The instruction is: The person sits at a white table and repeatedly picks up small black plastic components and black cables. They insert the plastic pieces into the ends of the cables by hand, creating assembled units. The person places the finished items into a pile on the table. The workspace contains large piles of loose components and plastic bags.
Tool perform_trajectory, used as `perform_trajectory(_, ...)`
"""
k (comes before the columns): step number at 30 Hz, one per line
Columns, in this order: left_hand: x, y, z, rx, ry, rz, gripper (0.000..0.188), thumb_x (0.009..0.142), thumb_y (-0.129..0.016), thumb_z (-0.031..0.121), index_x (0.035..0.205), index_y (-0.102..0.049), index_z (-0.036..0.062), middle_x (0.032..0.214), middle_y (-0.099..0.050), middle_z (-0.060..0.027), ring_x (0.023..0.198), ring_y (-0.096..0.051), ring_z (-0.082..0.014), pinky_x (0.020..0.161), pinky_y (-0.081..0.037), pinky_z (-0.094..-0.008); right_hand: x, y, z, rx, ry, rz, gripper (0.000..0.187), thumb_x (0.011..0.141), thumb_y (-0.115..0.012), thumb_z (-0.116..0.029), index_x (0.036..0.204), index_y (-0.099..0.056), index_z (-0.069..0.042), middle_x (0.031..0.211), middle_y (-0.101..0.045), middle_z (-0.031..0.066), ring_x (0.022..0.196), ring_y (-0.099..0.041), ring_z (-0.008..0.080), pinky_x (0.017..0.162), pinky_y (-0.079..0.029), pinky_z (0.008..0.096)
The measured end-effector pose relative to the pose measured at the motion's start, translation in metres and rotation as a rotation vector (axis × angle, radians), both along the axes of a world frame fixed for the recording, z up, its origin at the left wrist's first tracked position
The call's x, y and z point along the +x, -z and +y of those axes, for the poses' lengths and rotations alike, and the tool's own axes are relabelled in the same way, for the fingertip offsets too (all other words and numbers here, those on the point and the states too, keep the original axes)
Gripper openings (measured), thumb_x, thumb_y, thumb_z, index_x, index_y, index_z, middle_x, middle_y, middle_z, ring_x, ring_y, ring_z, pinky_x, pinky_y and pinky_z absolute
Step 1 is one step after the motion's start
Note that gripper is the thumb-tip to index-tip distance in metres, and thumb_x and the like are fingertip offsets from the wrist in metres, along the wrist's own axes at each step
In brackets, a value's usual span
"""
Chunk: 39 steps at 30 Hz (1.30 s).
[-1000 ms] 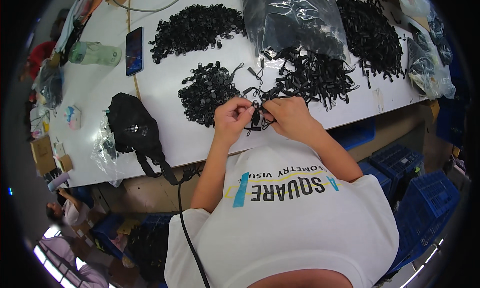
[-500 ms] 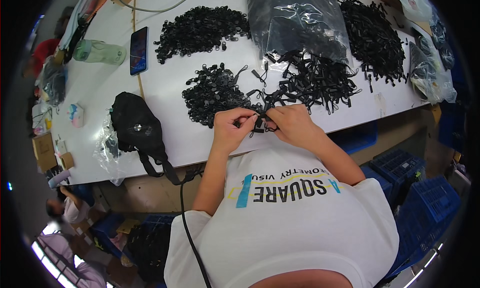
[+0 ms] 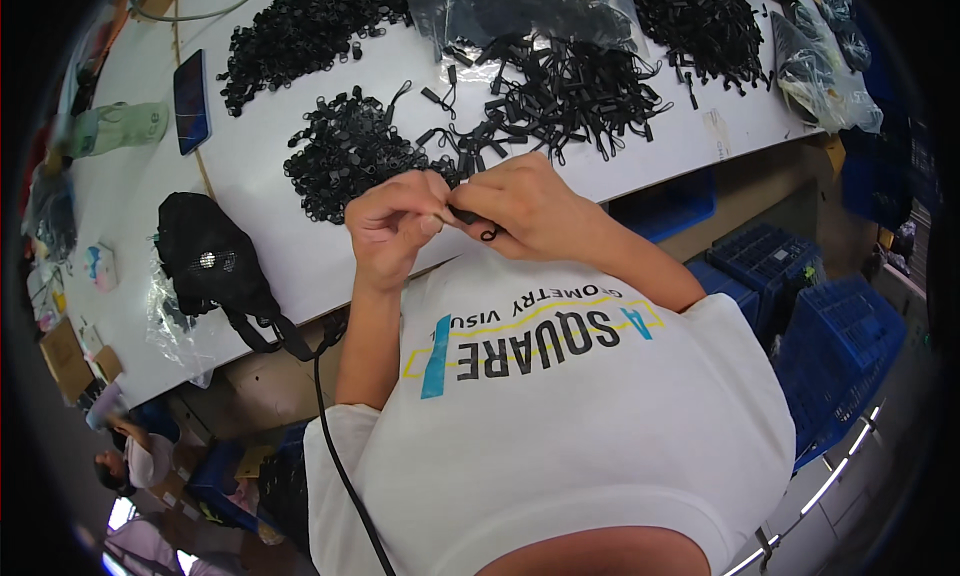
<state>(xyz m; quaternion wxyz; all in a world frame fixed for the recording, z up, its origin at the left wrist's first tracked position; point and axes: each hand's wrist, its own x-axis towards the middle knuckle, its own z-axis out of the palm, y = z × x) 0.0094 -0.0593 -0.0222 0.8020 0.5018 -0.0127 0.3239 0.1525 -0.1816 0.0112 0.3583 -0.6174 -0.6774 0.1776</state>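
Has a black bag [image 3: 205, 251] on the white table [image 3: 265, 196] at left, then small black parts [image 3: 345, 156] heaped beyond the left hand [image 3: 393, 221]. Pinches there, thumb near fingertips, contents impossible to tell. Grips a black looped piece [image 3: 463, 215] between closed fingers of the right hand [image 3: 528, 208], similar pieces [image 3: 575, 96] heaped beyond.

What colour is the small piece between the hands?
The small piece is black; it shows best in the head view.

White worktable [image 3: 248, 154]; blue crates [image 3: 845, 361] near its front edge; bright light strip [image 3: 835, 476], lower right.
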Motion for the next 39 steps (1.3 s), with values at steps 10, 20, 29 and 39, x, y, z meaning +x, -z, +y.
perform_trajectory(10,-0.011,-0.012,-0.022,-0.262,-0.037,0.024,0.015,0.084,-0.070,0.010,0.087,-0.061,-0.0010,0.077,-0.052,-0.0045,0.074,-0.040,-0.0129,0.065,-0.034,-0.0264,-0.006,-0.010,-0.003,0.037,0.002,-0.105,0.020,0.071,-0.072,-0.019,0.078,-0.057,-0.009,0.062,-0.055,0.0028,0.052,-0.059,0.0217,0.045,-0.043,0.0350)
perform_trajectory(20,-0.012,0.003,-0.031,0.178,-0.474,0.103,0.018,0.072,-0.074,-0.007,0.081,-0.061,0.0000,0.075,-0.050,-0.0049,0.070,-0.038,-0.0155,0.063,-0.035,-0.0284,-0.018,-0.012,-0.003,-0.167,0.013,0.129,0.021,0.079,-0.066,-0.020,0.070,-0.054,-0.006,0.055,-0.055,0.0085,0.050,-0.055,0.0300,0.047,-0.041,0.0412)
perform_trajectory(29,0.005,0.001,0.001,0.834,-0.546,0.284,0.017,0.069,-0.074,-0.009,0.083,-0.068,-0.0015,0.073,-0.052,-0.0055,0.072,-0.050,-0.0189,0.060,-0.042,-0.0294,-0.008,0.005,-0.002,-0.111,0.105,0.109,0.019,0.086,-0.060,-0.016,0.073,-0.053,-0.004,0.062,-0.056,0.0093,0.054,-0.056,0.0325,0.048,-0.040,0.0425)
perform_trajectory(39,-0.006,0.010,0.001,0.508,-0.072,0.656,0.005,0.085,-0.059,-0.003,0.080,-0.060,-0.0029,0.070,-0.053,-0.0094,0.059,-0.049,-0.0207,0.057,-0.042,-0.0305,-0.007,0.024,-0.005,0.055,0.131,-0.112,0.022,0.074,-0.074,-0.011,0.074,-0.053,-0.005,0.063,-0.055,0.0064,0.053,-0.056,0.0253,0.047,-0.043,0.0353)
